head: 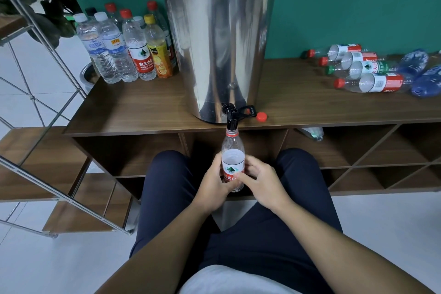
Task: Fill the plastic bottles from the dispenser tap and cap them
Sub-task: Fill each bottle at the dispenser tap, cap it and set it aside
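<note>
Already upright at your far left stand the capped bottles [124, 52], presumably filled and set aside. At centre, your left hand [216, 184] and right hand [259, 181] both wrap the open bottle [233, 162], steadying its mouth under the tap [232, 114] of the dispenser [219, 43]. Its red cap [261, 117] waits beside the tap, and empties [365, 67] lie further right.

One dispenser [218, 38], one tap [232, 114], one loose cap [261, 117]. Nine upright bottles [133, 48] (the back ones half hidden), six lying bottles [372, 82], one held bottle [233, 157].
</note>
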{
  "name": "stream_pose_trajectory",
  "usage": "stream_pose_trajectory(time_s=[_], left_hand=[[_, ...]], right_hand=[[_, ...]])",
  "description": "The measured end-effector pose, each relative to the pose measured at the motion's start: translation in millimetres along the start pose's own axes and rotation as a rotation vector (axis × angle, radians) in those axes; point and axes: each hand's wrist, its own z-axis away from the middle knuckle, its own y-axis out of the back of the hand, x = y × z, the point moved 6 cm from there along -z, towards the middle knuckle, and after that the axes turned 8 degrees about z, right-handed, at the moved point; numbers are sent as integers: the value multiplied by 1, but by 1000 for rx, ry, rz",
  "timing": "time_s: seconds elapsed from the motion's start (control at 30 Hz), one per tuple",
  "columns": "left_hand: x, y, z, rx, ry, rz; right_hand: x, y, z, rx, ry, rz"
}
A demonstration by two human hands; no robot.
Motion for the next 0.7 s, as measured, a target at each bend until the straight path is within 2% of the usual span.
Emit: stream_pose_trajectory(time_s=[0.7], left_hand=[[2,0,1,6,-14,-10]], right_hand=[[-2,0,1,-11,10,-14]])
